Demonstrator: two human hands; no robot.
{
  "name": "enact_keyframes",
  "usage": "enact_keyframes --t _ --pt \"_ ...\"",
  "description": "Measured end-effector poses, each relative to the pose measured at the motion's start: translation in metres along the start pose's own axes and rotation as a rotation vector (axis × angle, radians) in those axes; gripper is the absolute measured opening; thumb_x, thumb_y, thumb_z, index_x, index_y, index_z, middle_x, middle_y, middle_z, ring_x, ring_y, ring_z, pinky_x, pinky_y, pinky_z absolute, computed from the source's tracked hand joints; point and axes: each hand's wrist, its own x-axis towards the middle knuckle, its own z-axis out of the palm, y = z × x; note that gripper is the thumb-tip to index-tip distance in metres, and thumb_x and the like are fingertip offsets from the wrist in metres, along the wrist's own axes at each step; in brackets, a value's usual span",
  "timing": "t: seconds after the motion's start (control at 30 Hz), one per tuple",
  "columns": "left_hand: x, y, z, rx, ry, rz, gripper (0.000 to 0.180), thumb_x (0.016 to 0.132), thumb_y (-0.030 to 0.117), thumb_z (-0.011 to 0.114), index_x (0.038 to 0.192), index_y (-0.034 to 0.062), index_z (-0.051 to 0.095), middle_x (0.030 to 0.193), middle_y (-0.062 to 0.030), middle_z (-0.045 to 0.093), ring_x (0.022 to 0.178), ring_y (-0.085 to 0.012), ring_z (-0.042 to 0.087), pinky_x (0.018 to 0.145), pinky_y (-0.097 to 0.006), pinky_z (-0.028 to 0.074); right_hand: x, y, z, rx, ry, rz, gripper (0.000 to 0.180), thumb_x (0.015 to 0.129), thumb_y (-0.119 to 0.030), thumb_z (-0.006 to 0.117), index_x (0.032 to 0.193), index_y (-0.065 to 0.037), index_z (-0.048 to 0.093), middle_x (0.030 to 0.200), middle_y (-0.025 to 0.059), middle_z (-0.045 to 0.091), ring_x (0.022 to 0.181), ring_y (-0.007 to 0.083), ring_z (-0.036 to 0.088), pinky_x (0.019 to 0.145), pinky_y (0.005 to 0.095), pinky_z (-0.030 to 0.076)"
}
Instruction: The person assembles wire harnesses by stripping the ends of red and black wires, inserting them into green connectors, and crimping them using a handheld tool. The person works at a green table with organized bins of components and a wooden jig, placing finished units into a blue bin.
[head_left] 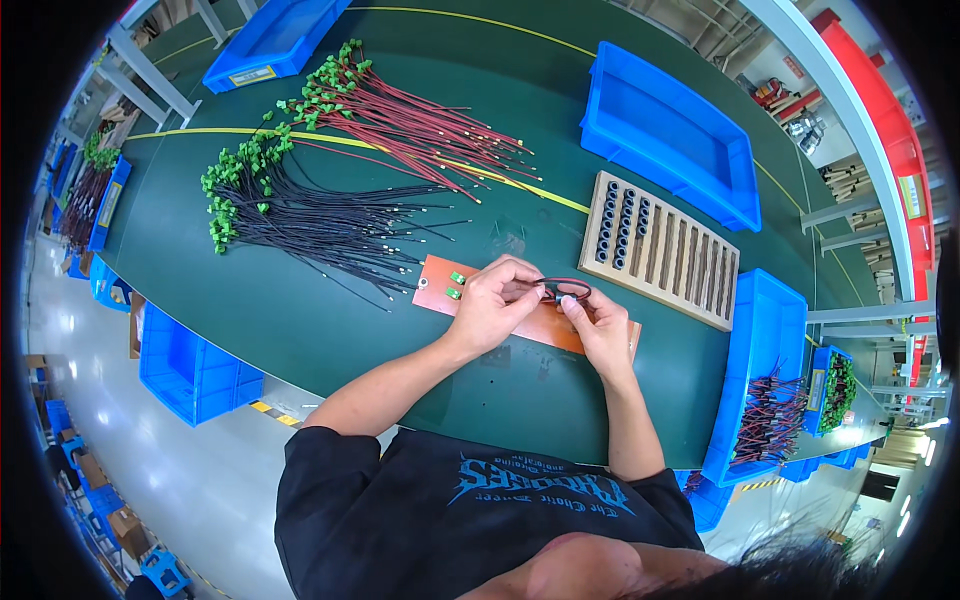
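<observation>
Over an orange-brown board point(545, 326) my two hands work close together. My left hand point(496, 302) is closed in a pinch on the ends of thin dark wires point(572, 284). These wires, black and dark red, curve across into my right hand point(600, 328), whose thumb and fingers are closed on them beside a small dark piece too covered to make out. On the board's left part sit two green connectors point(456, 286). Black wires with green connectors point(330, 215) lie fanned out to the left, and red wires with green connectors point(410, 115) lie behind them.
A wooden slotted rack point(660, 250) holds rows of black cylindrical pieces point(622, 228) at right. Behind it stands a blue tray point(670, 135); nearer, another blue bin point(765, 310) contains bundled red-and-black wires point(770, 415). A further blue tray point(270, 45) sits at the far left.
</observation>
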Motion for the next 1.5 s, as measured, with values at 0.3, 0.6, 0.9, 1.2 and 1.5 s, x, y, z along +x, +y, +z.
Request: enact_keyframes --t 0.3,0.6,0.9,1.2,1.5 --pt "0.000 -0.012 -0.008 -0.017 -0.045 -0.048 0.010 0.086 -0.014 0.068 0.091 -0.0063 0.066 0.105 -0.0112 0.063 0.097 -0.0183 0.070 0.091 -0.030 0.060 0.001 0.001 -0.005 0.077 -0.036 -0.038 0.017 0.101 -0.007 0.065 0.115 0.001 0.060 0.101 0.0085 0.073 0.092 0.0130 0.068 0.082 0.0266 0.053" --pt "-0.006 -0.008 -0.003 0.260 -0.083 0.067 0.009 0.080 -0.009 0.072 0.086 -0.0022 0.071 0.094 -0.0130 0.072 0.087 -0.0230 0.072 0.077 -0.033 0.059 0.001 0.009 -0.003 0.003 -0.007 -0.009 0.017 0.100 -0.001 0.064 0.102 -0.003 0.046 0.097 0.0118 0.071 0.088 0.0143 0.070 0.075 0.0263 0.056" --pt "-0.003 0.001 -0.003 0.243 -0.155 0.101 0.011 0.084 -0.010 0.068 0.093 -0.0036 0.069 0.099 -0.0127 0.072 0.088 -0.0228 0.072 0.075 -0.033 0.059 0.003 0.010 -0.004 0.182 -0.003 -0.086 0.017 0.099 -0.001 0.066 0.098 -0.003 0.049 0.090 0.0095 0.072 0.084 0.0127 0.070 0.069 0.0246 0.054" --pt "0.000 -0.008 -0.006 0.302 -0.119 0.057 0.005 0.085 -0.007 0.072 0.088 -0.0044 0.068 0.091 -0.0129 0.071 0.080 -0.0220 0.073 0.071 -0.034 0.058 0.002 0.021 -0.011 0.159 -0.040 -0.147 0.017 0.096 0.004 0.067 0.096 -0.002 0.052 0.094 0.0098 0.069 0.082 0.0110 0.065 0.072 0.0251 0.054" --pt "0.004 -0.009 -0.005 0.075 -0.161 -0.047 0.008 0.082 -0.006 0.078 0.085 -0.0041 0.070 0.091 -0.0103 0.070 0.081 -0.0177 0.071 0.074 -0.031 0.058 0.005 0.021 -0.013 0.189 -0.139 -0.200 0.019 0.096 0.004 0.067 0.103 -0.002 0.052 0.096 0.0101 0.068 0.091 0.0163 0.070 0.079 0.0287 0.056"
